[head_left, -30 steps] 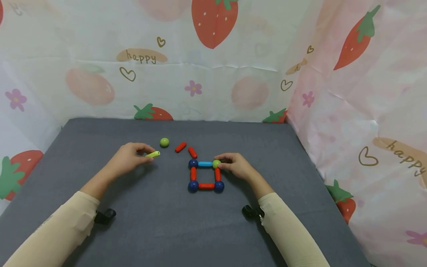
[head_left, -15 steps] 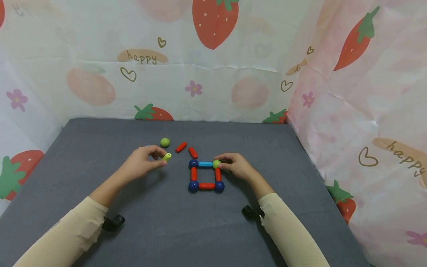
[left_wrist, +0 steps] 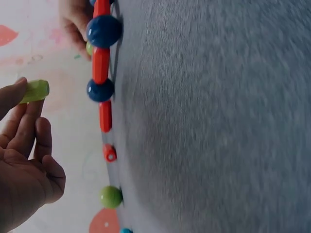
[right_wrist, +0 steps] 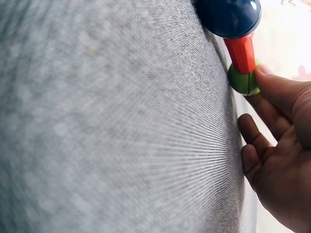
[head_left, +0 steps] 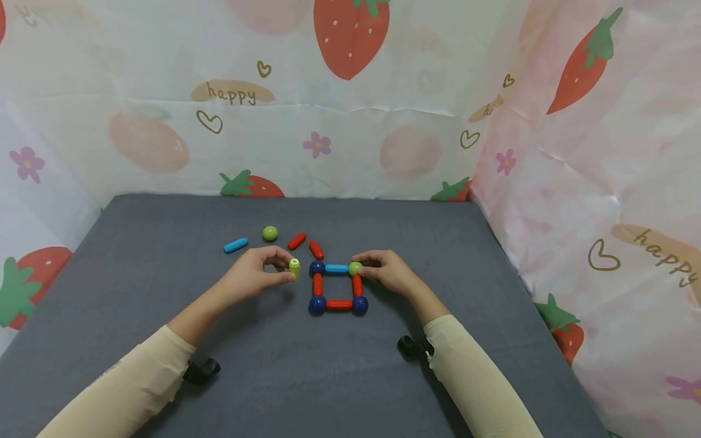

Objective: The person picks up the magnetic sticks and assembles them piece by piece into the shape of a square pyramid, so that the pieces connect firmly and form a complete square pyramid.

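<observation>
My left hand (head_left: 253, 274) pinches a yellow-green rod (head_left: 294, 269) between thumb and fingers, held upright above the table. It is just left of a square frame of rods and balls. That frame has dark blue balls (head_left: 317, 305) at three corners, a green ball (head_left: 355, 268) at the far right corner, red rods (head_left: 339, 304) on three sides and a light blue rod (head_left: 336, 269) along the far side. My right hand (head_left: 386, 271) grips the green corner ball with thumb and fingertips. In the left wrist view the yellow-green rod (left_wrist: 36, 91) sticks out past the fingertips.
Behind the frame lie two loose red rods (head_left: 297, 241), a loose green ball (head_left: 270, 233) and a loose light blue rod (head_left: 235, 245). A grey cloth (head_left: 306, 377) covers the table. A strawberry-print curtain (head_left: 339, 140) hangs along the back and sides.
My left hand has moved right toward the frame, turning the yellow-green rod from lying flat to upright. The loose blue rod has come into view behind it. The right hand stays on the green ball.
</observation>
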